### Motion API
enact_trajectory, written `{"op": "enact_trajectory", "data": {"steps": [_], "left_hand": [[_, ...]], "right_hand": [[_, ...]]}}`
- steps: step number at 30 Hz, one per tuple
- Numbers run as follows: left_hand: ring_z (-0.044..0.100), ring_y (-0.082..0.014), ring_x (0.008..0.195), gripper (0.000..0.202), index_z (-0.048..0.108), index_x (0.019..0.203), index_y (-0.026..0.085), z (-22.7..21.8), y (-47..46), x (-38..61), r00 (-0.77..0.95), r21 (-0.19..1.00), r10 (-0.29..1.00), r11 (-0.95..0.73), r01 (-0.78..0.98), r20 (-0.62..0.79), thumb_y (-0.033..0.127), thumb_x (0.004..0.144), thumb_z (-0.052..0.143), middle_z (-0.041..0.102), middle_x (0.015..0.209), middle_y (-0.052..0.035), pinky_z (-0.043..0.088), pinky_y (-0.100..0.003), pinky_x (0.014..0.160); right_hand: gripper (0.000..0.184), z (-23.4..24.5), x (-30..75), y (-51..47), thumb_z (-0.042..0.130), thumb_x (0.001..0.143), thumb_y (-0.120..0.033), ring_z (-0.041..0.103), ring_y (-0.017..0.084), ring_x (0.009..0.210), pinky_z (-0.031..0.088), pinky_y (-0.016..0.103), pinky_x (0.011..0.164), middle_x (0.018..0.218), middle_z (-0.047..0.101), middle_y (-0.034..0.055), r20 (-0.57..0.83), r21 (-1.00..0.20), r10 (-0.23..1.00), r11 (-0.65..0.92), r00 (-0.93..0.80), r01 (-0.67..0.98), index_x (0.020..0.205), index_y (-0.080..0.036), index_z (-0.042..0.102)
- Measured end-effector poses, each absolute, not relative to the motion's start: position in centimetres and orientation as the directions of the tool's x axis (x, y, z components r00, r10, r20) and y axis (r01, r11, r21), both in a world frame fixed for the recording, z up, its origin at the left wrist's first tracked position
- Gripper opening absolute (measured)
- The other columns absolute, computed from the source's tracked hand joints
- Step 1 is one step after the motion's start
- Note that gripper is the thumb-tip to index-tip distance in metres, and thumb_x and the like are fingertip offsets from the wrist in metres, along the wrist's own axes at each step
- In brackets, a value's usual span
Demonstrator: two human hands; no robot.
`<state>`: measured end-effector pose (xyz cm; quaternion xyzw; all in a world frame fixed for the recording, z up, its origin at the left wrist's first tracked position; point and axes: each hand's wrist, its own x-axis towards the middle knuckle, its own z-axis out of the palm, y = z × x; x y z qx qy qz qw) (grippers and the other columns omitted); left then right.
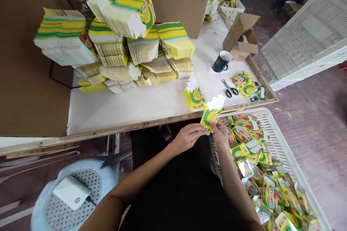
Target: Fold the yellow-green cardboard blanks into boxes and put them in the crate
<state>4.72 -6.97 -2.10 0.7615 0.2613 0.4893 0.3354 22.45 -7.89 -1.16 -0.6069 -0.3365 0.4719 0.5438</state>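
Observation:
Between my two hands is a small yellow and green carton (pixel 210 115) with white flaps spread at its upper end. The fingertips of my left hand (pixel 188 138) are closed on its lower left edge. My right hand (pixel 221 136) grips the lower right side, thumb on the printed face. Just beyond, on the table's front part, lies a similar carton (pixel 195 97) with its white flaps up. To the right, below table height, a white plastic crate (pixel 282 140) holds many folded cartons (pixel 271 193).
Stacks of flat cartons (pixel 143 47) stand on the white table (pixel 130 110). Scissors (pixel 230 88), a dark mug (pixel 221 61), a printed pack (pixel 244 83) and an open cardboard box (pixel 241 38) are at the right. A white device (pixel 72 192) rests on a blue stool (pixel 48 209).

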Motion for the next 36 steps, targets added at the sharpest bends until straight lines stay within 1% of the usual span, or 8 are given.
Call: {"op": "enact_trajectory", "data": {"steps": [2,5,9,15,20,26,32,36], "left_hand": [[0.066,-0.0247,0.124,0.019,0.074,0.111,0.021,-1.4,-7.2,4.9,0.264,0.839,0.815,-0.543,0.037,0.515,0.026,0.095,0.064,0.073,0.123,-0.0131,0.055,-0.046,0.107],[0.063,-0.0277,0.128,0.044,0.064,0.130,0.020,-0.6,-6.2,4.7,0.109,0.966,0.965,-0.224,-0.128,0.238,0.039,0.091,0.071,0.066,0.136,-0.0165,0.051,-0.047,0.110],[0.068,-0.0300,0.120,0.056,0.070,0.124,0.016,-0.5,-4.3,4.3,0.366,0.898,0.931,0.157,-0.411,0.005,0.055,0.084,0.075,0.072,0.128,-0.0155,0.051,-0.046,0.107],[0.068,-0.0293,0.119,0.057,0.076,0.116,0.019,-0.7,-4.7,4.2,0.483,0.768,0.873,0.355,-0.533,-0.069,0.055,0.074,0.084,0.074,0.127,-0.0121,0.050,-0.040,0.106],[0.062,-0.0331,0.130,0.060,0.076,0.119,0.019,-0.1,-4.9,4.1,0.532,0.727,0.843,0.413,-0.548,-0.078,0.052,0.071,0.088,0.068,0.138,-0.0142,0.047,-0.042,0.110],[0.072,-0.0293,0.110,0.054,0.075,0.108,0.014,-0.1,-4.6,4.4,0.470,0.751,0.874,0.389,-0.533,-0.119,0.052,0.072,0.086,0.078,0.113,-0.0140,0.053,-0.040,0.099],[0.067,-0.0166,0.073,0.055,0.069,0.092,0.014,-0.4,-4.7,5.3,0.280,0.859,0.941,0.298,-0.416,-0.191,0.061,0.070,0.083,0.075,0.083,-0.0046,0.054,-0.029,0.072],[0.069,-0.0186,0.081,0.055,0.064,0.107,0.015,-0.2,-5.1,5.5,0.219,0.904,0.963,0.229,-0.360,-0.157,0.058,0.076,0.080,0.075,0.091,-0.0056,0.055,-0.031,0.079]], "right_hand": [[0.043,-0.9,22.7,-8.1,0.081,0.076,-0.053,0.071,0.023,0.084,0.057,0.036,0.074,0.091,0.076,0.0059,-0.189,-0.981,0.928,-0.166,0.321,-0.098,0.099,-0.020,0.066],[0.051,-0.1,22.4,-8.4,0.083,0.074,-0.049,0.073,0.023,0.081,0.059,0.037,0.075,0.088,0.077,0.0041,-0.193,-0.979,0.943,-0.167,0.271,-0.115,0.109,-0.023,0.058],[0.055,1.0,20.9,-8.6,0.085,0.072,-0.049,0.074,0.023,0.082,0.060,0.037,0.076,0.091,0.077,0.0035,-0.196,-0.974,0.941,-0.156,0.274,-0.163,0.110,-0.026,0.053],[0.044,1.2,19.4,-8.7,0.087,0.072,-0.048,0.073,0.023,0.095,0.058,0.037,0.089,0.102,0.078,0.0057,-0.227,-0.961,0.948,-0.181,0.223,-0.212,0.103,-0.024,0.066],[0.039,0.9,20.1,-8.8,0.084,0.076,-0.050,0.071,0.022,0.101,0.055,0.038,0.094,0.108,0.077,0.0070,-0.211,-0.976,0.961,-0.196,0.179,-0.099,0.103,-0.023,0.074],[0.047,1.3,20.6,-8.7,0.086,0.071,-0.055,0.070,0.021,0.086,0.057,0.036,0.081,0.096,0.078,0.0084,-0.204,-0.978,0.965,-0.209,0.167,0.010,0.100,-0.020,0.073],[0.039,1.7,19.7,-9.1,0.078,0.079,-0.055,0.067,0.019,0.073,0.055,0.033,0.070,0.085,0.075,0.0066,-0.162,-0.980,0.969,-0.181,0.187,0.086,0.091,-0.019,0.069],[0.034,1.6,19.6,-9.1,0.074,0.084,-0.052,0.063,0.017,0.069,0.051,0.030,0.064,0.077,0.070,0.0044,-0.069,-0.977,0.968,-0.115,0.242,0.178,0.088,-0.019,0.065]]}}
